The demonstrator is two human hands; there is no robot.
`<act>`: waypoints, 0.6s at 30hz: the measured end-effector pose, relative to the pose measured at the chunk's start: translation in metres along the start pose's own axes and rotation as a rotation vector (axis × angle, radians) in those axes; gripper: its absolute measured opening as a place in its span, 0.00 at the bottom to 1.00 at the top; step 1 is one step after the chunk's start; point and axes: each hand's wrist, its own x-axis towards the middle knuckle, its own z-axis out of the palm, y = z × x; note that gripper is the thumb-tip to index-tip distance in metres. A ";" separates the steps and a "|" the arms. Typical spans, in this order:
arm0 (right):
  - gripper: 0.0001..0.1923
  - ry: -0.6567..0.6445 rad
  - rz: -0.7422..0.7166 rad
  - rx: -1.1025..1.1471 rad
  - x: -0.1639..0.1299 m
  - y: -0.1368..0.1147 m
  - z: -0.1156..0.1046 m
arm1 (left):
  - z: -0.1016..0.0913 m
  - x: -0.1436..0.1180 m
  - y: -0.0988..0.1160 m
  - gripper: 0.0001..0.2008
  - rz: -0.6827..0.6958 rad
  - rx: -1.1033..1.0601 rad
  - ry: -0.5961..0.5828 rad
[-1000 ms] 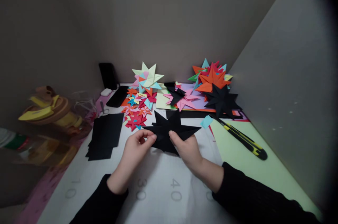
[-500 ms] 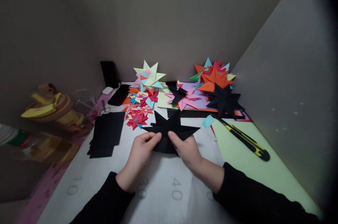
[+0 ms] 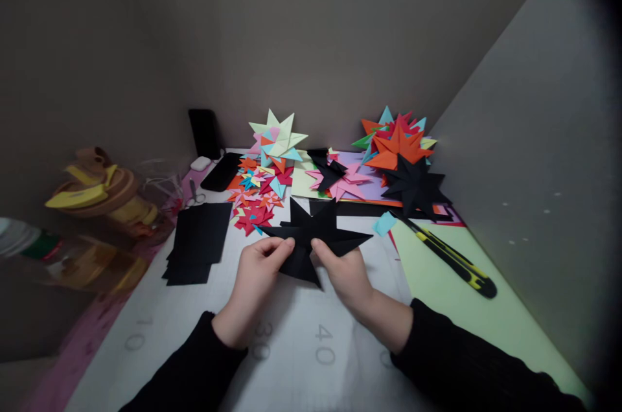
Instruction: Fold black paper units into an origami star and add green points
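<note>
Between my two hands, above the white surface, is a black folded paper star (image 3: 311,227) with several long points. My left hand (image 3: 262,273) pinches its left side, thumb on top and fingers bent underneath. My right hand (image 3: 347,273) grips its right side in the same way, its thumb near the star's middle. The fingertips beneath the paper are hidden. Left of my left hand lies a stack of black paper squares (image 3: 201,234). A finished-looking black paper star (image 3: 416,185) leans against an orange paper star (image 3: 398,146) at the back right.
A yellow-and-black utility knife (image 3: 454,256) rests on pale green paper (image 3: 437,308) at right. Small coloured paper stars (image 3: 257,195) heap at the back, beside a phone (image 3: 222,171) and small scissors (image 3: 195,193). Bottles (image 3: 82,256) stand at left, close to a grey wall (image 3: 291,30).
The black star has turned slightly in my hands, and its lower point now shows more clearly. My hands stay in nearly the same place; the view has shifted a little.
</note>
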 end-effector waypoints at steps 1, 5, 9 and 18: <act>0.16 0.001 0.002 0.005 0.000 0.001 0.000 | 0.000 0.000 -0.001 0.15 -0.001 0.001 0.004; 0.17 -0.029 -0.003 0.016 0.000 0.004 0.000 | 0.002 -0.001 -0.001 0.16 -0.004 -0.005 -0.008; 0.15 -0.042 0.010 0.018 0.001 0.004 0.000 | 0.001 -0.001 0.001 0.16 0.013 0.019 -0.017; 0.16 -0.022 -0.023 -0.006 0.001 0.003 0.000 | -0.001 0.000 0.004 0.15 0.021 0.042 -0.008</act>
